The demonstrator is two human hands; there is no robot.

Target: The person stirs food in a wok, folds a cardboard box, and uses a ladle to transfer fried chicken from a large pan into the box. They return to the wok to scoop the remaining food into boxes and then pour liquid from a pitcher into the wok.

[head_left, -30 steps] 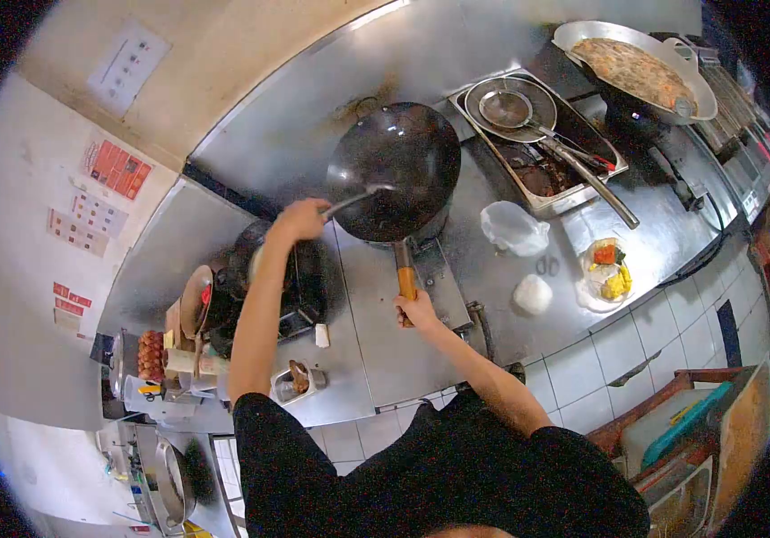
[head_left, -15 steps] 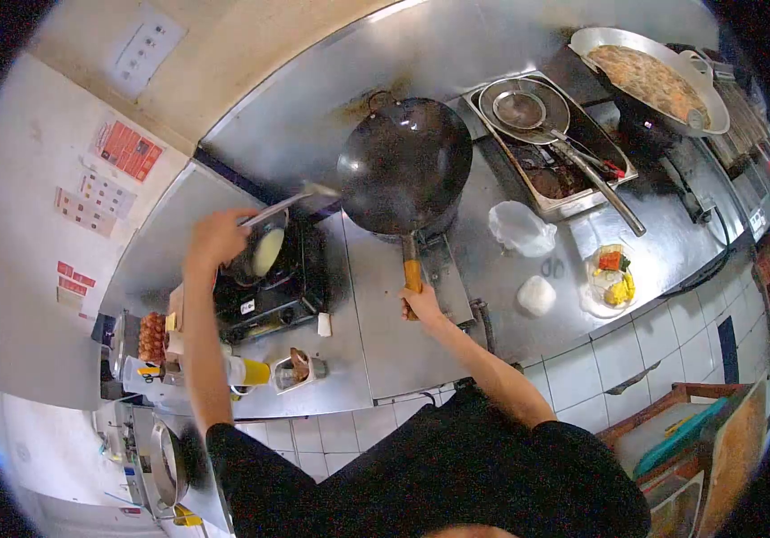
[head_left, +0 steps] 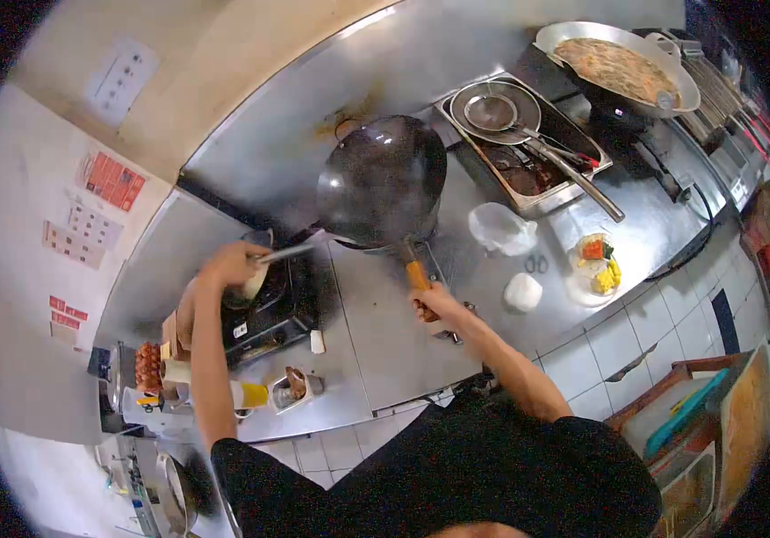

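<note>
My right hand [head_left: 434, 305] is closed around the wooden handle [head_left: 417, 274] of a dark wok [head_left: 383, 184]. The wok tilts over the burner, with faint steam or smoke around it. My left hand [head_left: 230, 266] grips a long-handled metal cooking utensil [head_left: 288, 252]. Its far end is close to the wok's left rim, but blur hides the head's shape and whether it touches. Behind my left hand, a small pan [head_left: 257, 240] sits on a black portable stove [head_left: 291, 309], with something pale in it partly covered by the hand.
Strainers [head_left: 492, 112] rest across a metal tray [head_left: 528, 202] right of the wok. A large pan of bubbling liquid [head_left: 613, 67] stands farther right. A plastic bag [head_left: 501, 229], a white rounded lump [head_left: 522, 292] and a plate of food [head_left: 584, 289] lie along the counter. A small metal container [head_left: 311, 386] stands near the front edge.
The wok has tilted more, with my right hand still on its handle. My left hand has lowered the utensil's far end beside the wok's rim. The whole view has shifted slightly.
</note>
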